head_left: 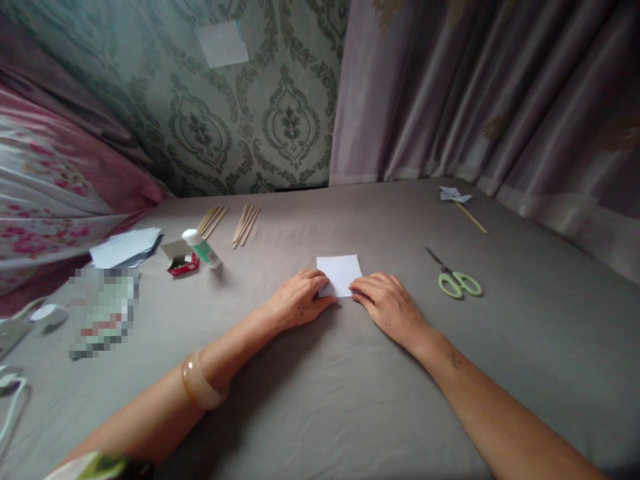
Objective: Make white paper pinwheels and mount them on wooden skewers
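A small white square of paper [340, 272] lies in front of me on the grey cloth [320, 400]. My left hand [303, 299] grips its near left corner between thumb and fingers. At the near right corner, my right hand [387, 303] pinches the paper in the same way. The fingertips cover both near corners. To the right of my right hand lie scissors [453, 277] with light green handles, their blades pointing away from me.
Left of my hands stand a glue stick [203, 249] and a small red box [183, 261]. Behind them lie two bunches of wooden sticks [247, 225]. A paper stack [125, 248] sits far left, with white cables [13, 400] nearer. A paper pinwheel [456, 195] lies back right.
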The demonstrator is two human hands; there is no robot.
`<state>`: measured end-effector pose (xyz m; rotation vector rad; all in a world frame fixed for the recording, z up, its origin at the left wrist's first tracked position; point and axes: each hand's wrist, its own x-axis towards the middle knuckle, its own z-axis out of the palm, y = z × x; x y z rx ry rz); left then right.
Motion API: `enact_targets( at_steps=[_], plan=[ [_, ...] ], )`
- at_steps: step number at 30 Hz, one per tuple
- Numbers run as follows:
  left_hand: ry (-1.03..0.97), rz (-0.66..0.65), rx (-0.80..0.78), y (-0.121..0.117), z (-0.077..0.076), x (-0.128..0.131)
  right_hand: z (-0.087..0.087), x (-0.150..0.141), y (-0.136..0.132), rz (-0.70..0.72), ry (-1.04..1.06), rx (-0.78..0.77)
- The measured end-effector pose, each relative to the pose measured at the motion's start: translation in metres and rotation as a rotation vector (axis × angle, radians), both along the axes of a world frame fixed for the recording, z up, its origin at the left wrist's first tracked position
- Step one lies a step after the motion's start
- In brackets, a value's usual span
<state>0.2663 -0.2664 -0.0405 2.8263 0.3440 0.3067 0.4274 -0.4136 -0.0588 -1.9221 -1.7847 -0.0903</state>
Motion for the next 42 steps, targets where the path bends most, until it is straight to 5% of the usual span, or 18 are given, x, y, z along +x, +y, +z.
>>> enact_targets(
  at_steps=[9,22,42],
  plan=[
    [0.034,0.035,0.122,-0.015,0.002,0.002,0.001,0.002,0.0,-0.044,-0.044,0.026],
    [-0.152,0.076,0.079,-0.013,-0.012,0.005,0.008,-0.029,0.01,-0.066,-0.006,-0.033],
    [-0.17,0.01,-0.036,-0.012,-0.012,0.005,0.006,-0.014,0.03,-0.317,0.507,-0.12]
  ],
)
